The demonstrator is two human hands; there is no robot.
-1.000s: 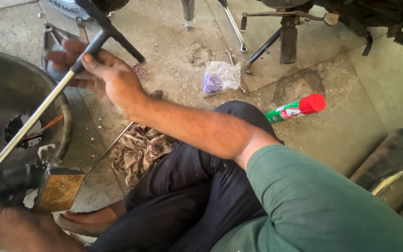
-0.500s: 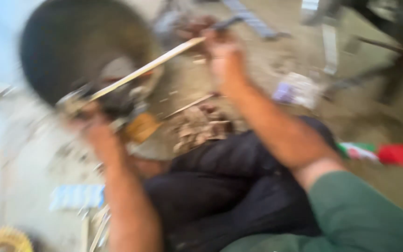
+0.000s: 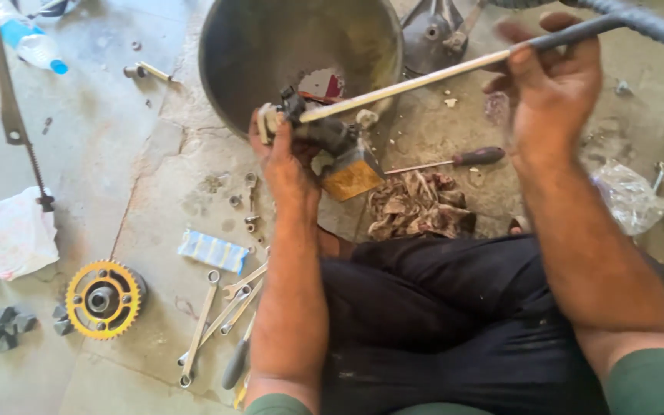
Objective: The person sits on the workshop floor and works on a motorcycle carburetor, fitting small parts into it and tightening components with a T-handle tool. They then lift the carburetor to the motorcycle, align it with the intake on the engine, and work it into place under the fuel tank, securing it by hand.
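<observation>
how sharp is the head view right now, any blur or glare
Head view: mostly sharp under flat, even daylight with soft shadows and no strong glare; the right hand and its long rod look slightly motion-smeared, while the left hand and yellow sprocket are crisp.

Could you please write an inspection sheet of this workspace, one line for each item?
Surface: stained, cracked concrete floor.
Job's things: long metal rod meeting a dark greasy part above a wooden block.
Clutter: wrenches, yellow sprocket, screwdriver, dirty rag, plastic bag, bottle.
Grippers: left hand grips the part; right hand grips the rod.
Cables: nothing seen.
Surroundings: large metal basin; person sits on the floor.
</observation>
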